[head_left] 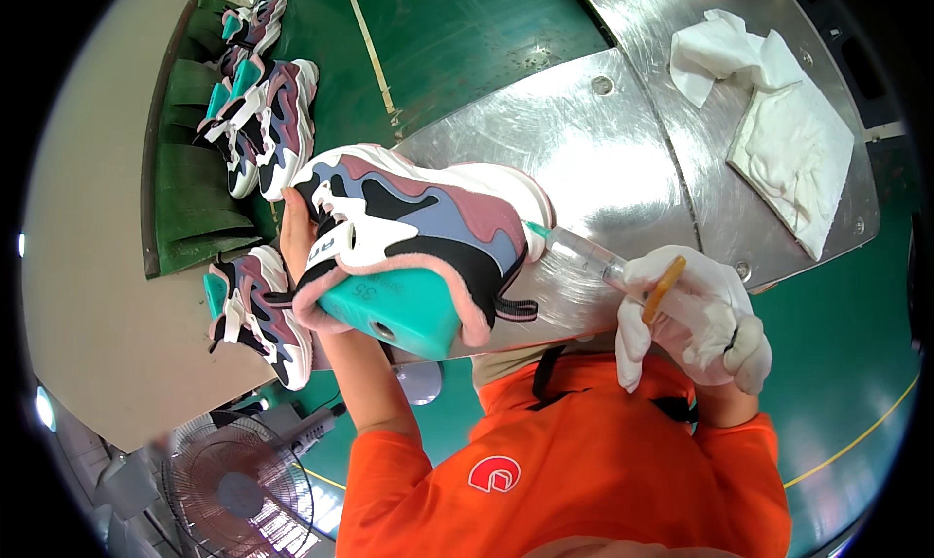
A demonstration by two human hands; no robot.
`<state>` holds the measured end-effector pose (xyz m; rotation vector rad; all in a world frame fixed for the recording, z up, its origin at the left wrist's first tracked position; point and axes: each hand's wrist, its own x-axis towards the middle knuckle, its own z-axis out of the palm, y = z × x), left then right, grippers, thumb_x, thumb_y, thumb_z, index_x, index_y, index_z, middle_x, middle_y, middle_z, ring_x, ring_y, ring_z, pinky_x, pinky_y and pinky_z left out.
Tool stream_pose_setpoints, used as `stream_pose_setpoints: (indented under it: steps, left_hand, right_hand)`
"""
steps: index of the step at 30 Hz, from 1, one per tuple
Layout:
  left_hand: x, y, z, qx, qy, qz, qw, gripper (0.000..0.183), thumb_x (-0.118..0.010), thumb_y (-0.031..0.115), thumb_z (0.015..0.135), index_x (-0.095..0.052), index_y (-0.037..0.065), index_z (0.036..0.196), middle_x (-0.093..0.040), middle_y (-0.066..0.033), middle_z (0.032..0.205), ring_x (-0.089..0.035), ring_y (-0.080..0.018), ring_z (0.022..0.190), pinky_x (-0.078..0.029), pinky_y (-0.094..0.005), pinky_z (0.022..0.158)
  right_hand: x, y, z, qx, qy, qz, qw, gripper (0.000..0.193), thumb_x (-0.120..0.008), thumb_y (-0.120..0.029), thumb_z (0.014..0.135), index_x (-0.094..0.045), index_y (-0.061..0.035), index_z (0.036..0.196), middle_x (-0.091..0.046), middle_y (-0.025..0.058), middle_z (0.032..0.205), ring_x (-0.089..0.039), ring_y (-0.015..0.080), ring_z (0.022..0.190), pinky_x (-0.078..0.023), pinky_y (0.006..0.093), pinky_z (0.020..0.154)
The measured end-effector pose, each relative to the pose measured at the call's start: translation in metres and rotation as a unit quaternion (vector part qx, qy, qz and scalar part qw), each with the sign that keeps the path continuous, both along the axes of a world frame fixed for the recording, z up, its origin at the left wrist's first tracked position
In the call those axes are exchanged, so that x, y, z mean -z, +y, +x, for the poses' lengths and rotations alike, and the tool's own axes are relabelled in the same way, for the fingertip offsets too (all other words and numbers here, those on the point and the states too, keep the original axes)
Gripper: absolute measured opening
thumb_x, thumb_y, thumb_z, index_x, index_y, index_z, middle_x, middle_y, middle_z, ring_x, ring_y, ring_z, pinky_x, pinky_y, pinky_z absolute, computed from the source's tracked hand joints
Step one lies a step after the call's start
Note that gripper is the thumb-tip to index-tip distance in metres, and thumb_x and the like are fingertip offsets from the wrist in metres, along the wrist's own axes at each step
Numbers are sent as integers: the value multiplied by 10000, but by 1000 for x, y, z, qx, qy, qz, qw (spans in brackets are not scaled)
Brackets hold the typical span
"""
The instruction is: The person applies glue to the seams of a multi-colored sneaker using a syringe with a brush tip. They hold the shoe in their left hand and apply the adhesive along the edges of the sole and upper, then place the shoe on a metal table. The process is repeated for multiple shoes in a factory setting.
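Observation:
My left hand (296,231) is bare and grips a sneaker (418,208) from its left side, mostly hidden behind it. The sneaker is white, mauve, blue-grey and black with pink lining, and a teal last (394,310) fills its opening. In a white glove, my right hand (696,315) is closed around a clear syringe (584,254) with an orange finger flange. The syringe's green tip meets the edge of the white sole near the heel; whether it touches or stops just short, I cannot tell.
Similar sneakers (290,120) stand along a green padded rack (180,169) on the left, one more (263,315) below it. A white cloth (730,57) and a white pad (793,159) lie on the metal table (467,120). A fan (238,490) stands at lower left.

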<state>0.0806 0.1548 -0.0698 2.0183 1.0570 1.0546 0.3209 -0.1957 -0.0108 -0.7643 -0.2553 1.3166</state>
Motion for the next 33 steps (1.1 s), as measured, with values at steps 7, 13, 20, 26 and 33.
stream_pose_setpoints:
  steps: [7, 13, 20, 26, 33]
  left_hand:
    - [-2, 21, -10, 221, -10, 67, 973, 242, -608, 110, 885, -634, -83, 1029, -686, -220, 992, -675, -276, 890, -549, -368, 854]
    - [-7, 10, -2, 99, -165, -187, 963, 508, -810, 96, 583, -645, -37, 1045, -693, -196, 975, -678, -270, 874, -568, -362, 795]
    - [9, 17, -70, 14, -112, -193, 975, 711, -887, 127, 465, -637, -79, 1098, -691, -205, 1004, -672, -269, 919, -558, -379, 816]
    - [-53, -125, -38, -54, -50, -378, 923, 490, -546, 334, 958, -477, 15, 1323, -634, -95, 1194, -668, -210, 1012, -606, -359, 744]
    - [-61, -170, -50, -18, -58, -458, 887, 512, -495, 370, 992, -457, -14, 1328, -620, -135, 1214, -670, -251, 1028, -613, -398, 798]
  right_hand:
    - [29, 1, -2, 48, 48, 142, 988, 523, -671, -238, 802, -510, 87, 1179, -575, 177, 748, -625, 320, 623, -547, 395, 558]
    - [40, 3, 0, 54, 63, 172, 982, 632, -733, -226, 741, -479, 110, 1211, -556, 193, 847, -617, 313, 694, -547, 389, 618]
    - [50, 6, -6, 53, 84, 208, 973, 769, -806, -213, 669, -442, 137, 1250, -535, 211, 962, -608, 305, 777, -548, 384, 689]
    - [57, 8, -11, 54, 95, 235, 966, 890, -867, -201, 608, -411, 159, 1282, -516, 227, 1060, -601, 297, 848, -548, 378, 749]
    - [59, 9, -15, 48, 102, 256, 960, 1036, -940, -187, 536, -375, 186, 1320, -495, 245, 1176, -592, 289, 931, -548, 372, 820]
